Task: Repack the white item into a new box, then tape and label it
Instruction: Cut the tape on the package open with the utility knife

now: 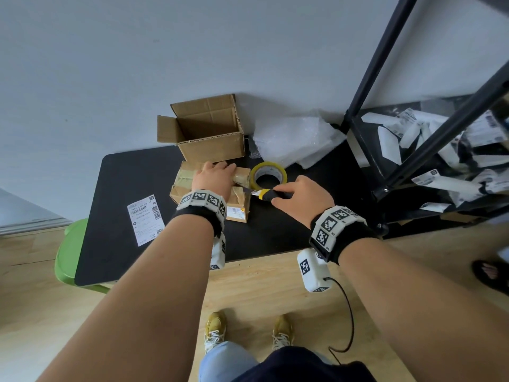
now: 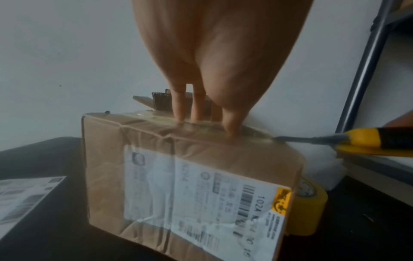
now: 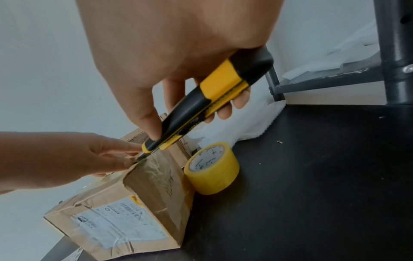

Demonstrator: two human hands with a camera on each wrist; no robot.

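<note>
A worn, taped cardboard box (image 1: 184,186) (image 2: 201,185) (image 3: 125,220) with a shipping label on its near side lies on the black table (image 1: 124,244). My left hand (image 1: 213,176) (image 2: 212,53) (image 3: 67,159) presses down on its top with straight fingers. My right hand (image 1: 300,194) (image 3: 178,44) grips a yellow and black utility knife (image 1: 265,194) (image 2: 366,139) (image 3: 214,98). The blade tip touches the taped top edge at the box's right end, close to my left fingertips. The inside of this box is hidden. An open, empty-looking new box (image 1: 212,133) stands just behind.
A yellow tape roll (image 1: 268,175) (image 2: 308,211) (image 3: 214,169) stands against the box's right side. A loose shipping label (image 1: 144,219) (image 2: 22,197) lies to the left. White bubble wrap (image 1: 294,139) sits behind the roll. A black shelf rack (image 1: 413,106) stands at right, a green stool (image 1: 68,257) at left.
</note>
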